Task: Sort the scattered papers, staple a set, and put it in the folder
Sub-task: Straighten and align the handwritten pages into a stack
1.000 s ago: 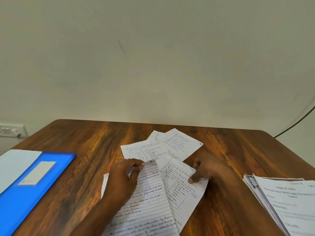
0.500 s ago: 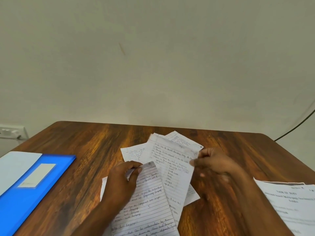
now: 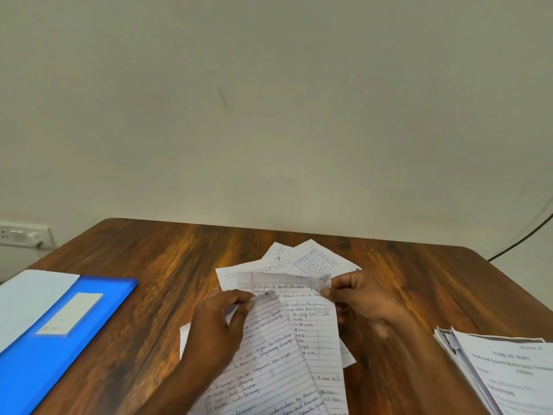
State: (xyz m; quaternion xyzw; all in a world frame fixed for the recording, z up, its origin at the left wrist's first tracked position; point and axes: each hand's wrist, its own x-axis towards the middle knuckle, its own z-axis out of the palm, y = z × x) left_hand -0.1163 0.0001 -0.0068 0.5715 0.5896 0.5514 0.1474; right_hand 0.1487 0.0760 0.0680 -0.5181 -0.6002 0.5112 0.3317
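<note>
Since the earlier frame, the right hand [image 3: 363, 298] has carried one handwritten sheet [image 3: 311, 322] leftward, so that it now overlaps the lined page [image 3: 269, 354] held by the left hand [image 3: 221, 322]. Right grip: thumb and fingers clamped on the sheet's top right corner, beside a circled page number. Left grip: thumb and fingers clamped on the top edge of the lined page, with at least one further sheet beneath. Two or three loose pages [image 3: 308, 259] lie fanned on the bench [image 3: 167, 265] just beyond both hands. Blue folder [image 3: 68, 333] rests shut at the left edge of the bench, well apart from the papers; a printed stack [image 3: 508, 375] lies at the right edge. No stapler is in view.

Likely faults: the sheet is skewed against the lined page, so a set joined now would have uneven edges; the corner pinch may crease thin paper; page order may be mistaken, since the other numbers are too small to read.
</note>
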